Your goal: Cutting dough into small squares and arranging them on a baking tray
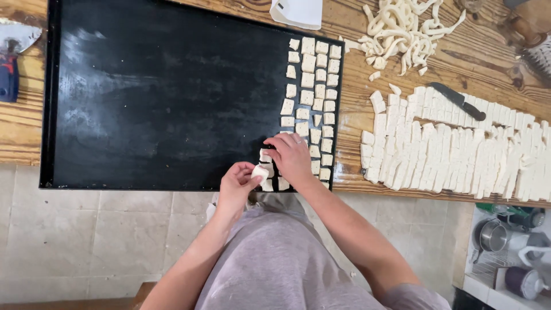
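A large black baking tray point(160, 97) lies on a wooden table. Several small square dough pieces point(313, 86) stand in columns along its right side. My left hand point(236, 186) hovers at the tray's near edge and holds a small stack of dough pieces point(259, 172) between thumb and fingers. Just to its right, my right hand point(291, 158) rests palm down on the tray, fingertips pressing a dough piece point(265, 155) at the bottom of the leftmost column.
A sheet of dough cut into strips and squares point(453, 155) lies on the table point(356, 109) right of the tray, with a black-handled knife point(458, 100) on it. A pile of dough trimmings point(402, 31) is behind. A scraper point(14, 51) lies far left. Tiled floor below.
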